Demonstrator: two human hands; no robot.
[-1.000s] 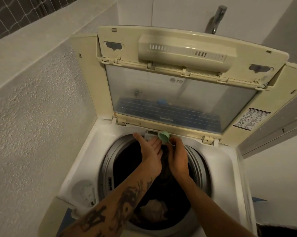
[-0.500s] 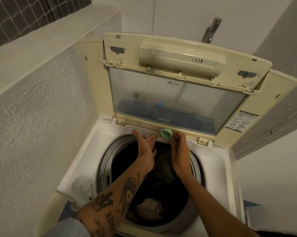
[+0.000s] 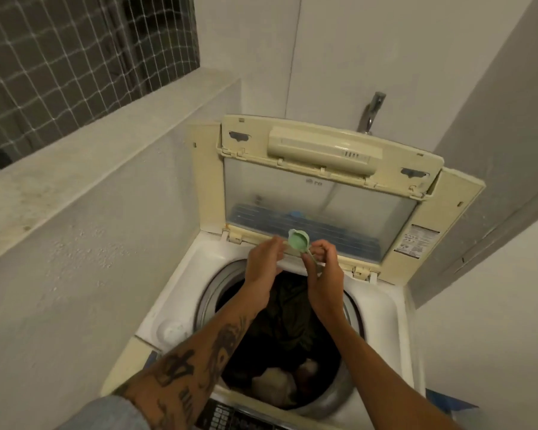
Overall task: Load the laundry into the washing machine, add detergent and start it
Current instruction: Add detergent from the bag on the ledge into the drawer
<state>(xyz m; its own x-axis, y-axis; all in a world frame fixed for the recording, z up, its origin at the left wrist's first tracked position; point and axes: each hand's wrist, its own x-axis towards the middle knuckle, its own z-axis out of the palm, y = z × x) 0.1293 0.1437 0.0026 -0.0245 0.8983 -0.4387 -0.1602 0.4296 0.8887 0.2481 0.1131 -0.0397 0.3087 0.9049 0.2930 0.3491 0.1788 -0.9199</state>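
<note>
Scoop (image 3: pixel 298 241) pinched by its handle in my right hand (image 3: pixel 323 274), raised at the washer's (image 3: pixel 382 308) back rim; left hand (image 3: pixel 263 268) beside it, fingers loosely curled, empty. Laundry (image 3: pixel 287 330) fills the drum.

Dim, warm indoor light; the washing machine (image 3: pixel 292 305) drum is deeply shadowed. Slight softness throughout, and walls around it bow from wide-angle distortion.

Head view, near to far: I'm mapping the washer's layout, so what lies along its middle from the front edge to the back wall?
Control panel → pale laundry → dark laundry → green scoop → open lid → wall tap.
</note>
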